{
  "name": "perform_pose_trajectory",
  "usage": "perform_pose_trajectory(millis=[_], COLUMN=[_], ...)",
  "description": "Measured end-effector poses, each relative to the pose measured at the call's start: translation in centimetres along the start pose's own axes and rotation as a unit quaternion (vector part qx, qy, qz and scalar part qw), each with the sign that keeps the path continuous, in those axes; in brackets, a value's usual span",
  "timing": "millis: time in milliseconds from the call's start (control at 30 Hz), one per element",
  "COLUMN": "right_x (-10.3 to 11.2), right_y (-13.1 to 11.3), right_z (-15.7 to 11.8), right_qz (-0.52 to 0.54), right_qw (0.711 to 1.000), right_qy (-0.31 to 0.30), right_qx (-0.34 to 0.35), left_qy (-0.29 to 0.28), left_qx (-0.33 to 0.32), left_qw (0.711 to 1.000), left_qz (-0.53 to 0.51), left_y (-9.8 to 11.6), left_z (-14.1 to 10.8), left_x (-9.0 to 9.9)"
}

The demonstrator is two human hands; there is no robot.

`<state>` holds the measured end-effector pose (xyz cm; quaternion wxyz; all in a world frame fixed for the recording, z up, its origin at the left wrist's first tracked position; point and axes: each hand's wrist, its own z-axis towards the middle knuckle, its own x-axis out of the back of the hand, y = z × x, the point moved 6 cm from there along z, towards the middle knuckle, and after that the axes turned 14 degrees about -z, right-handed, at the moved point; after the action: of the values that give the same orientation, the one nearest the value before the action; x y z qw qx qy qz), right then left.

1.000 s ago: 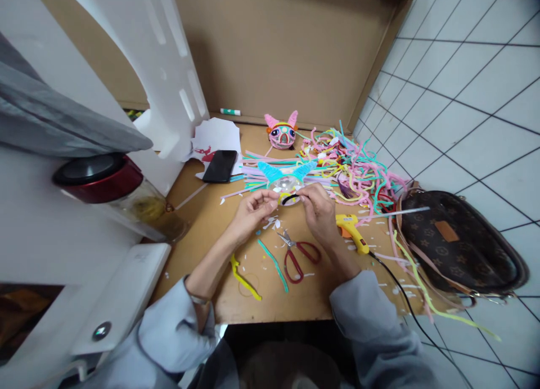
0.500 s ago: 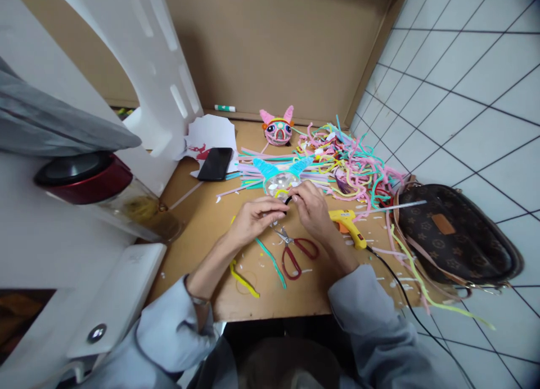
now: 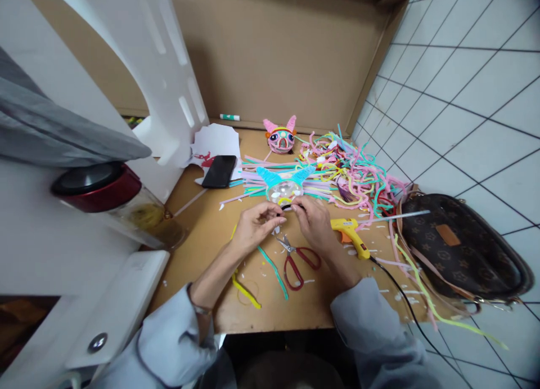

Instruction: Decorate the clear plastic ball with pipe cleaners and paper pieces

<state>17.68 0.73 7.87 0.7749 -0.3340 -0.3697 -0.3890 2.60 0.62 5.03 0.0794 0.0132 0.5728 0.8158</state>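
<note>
Between my two hands is a short black pipe cleaner, bent in a slight curve. My left hand pinches its left end, and my right hand grips the other end. Just beyond my fingers sits a clear ball with two blue ears and a yellow curved strip on its near side; my right hand partly covers it. Red-handled scissors lie half open below my hands. A teal pipe cleaner and a yellow one rest to their left.
A yellow glue gun lies right of my right hand, its cord running off the table. Behind are a pink-eared figure, heaped pipe cleaners and a phone. A brown bag stands right, a glass bottle left.
My hands have drawn slightly apart, showing more of the black pipe cleaner between them. My left fingers have opened a little. The whole view has shifted slightly down.
</note>
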Motion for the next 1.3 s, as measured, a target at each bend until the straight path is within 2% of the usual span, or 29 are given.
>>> perform_pose_trajectory(millis=[100,233,400,567,700,800,1067,1300], right_x=[0.4,0.6,0.7,0.3,0.5,0.8,0.5,0.5], right_y=[-0.2,0.3,0.3,0.3,0.0,-0.5,-0.6,-0.9], right_z=[0.0,0.1,0.1,-0.1,-0.2,-0.2,-0.3,-0.3], right_qz=[-0.02,-0.015,0.011,0.02,0.018,0.007,-0.031,-0.004], right_qw=[1.0,0.999,0.999,0.999,0.997,0.996,0.998,0.999], right_qy=[0.014,0.019,0.022,0.032,0.074,0.082,0.061,0.038], right_qx=[-0.006,-0.038,-0.034,-0.027,0.004,0.027,-0.003,-0.003], left_qy=[0.004,-0.03,-0.046,-0.03,-0.055,-0.062,-0.041,0.01], left_qx=[0.019,0.043,0.06,0.01,-0.054,-0.077,-0.093,-0.038], left_qw=[1.0,0.998,0.993,0.998,0.997,0.995,0.995,0.998], left_qz=[-0.017,-0.044,-0.085,-0.057,-0.029,-0.018,-0.007,-0.056], left_y=[-0.1,0.3,0.1,0.2,1.0,1.3,1.1,0.1], left_z=[-0.1,-0.3,-0.6,-0.2,0.0,0.0,-0.1,-0.2], left_x=[0.0,-0.3,-0.6,-0.1,-0.2,-0.2,-0.2,0.2])
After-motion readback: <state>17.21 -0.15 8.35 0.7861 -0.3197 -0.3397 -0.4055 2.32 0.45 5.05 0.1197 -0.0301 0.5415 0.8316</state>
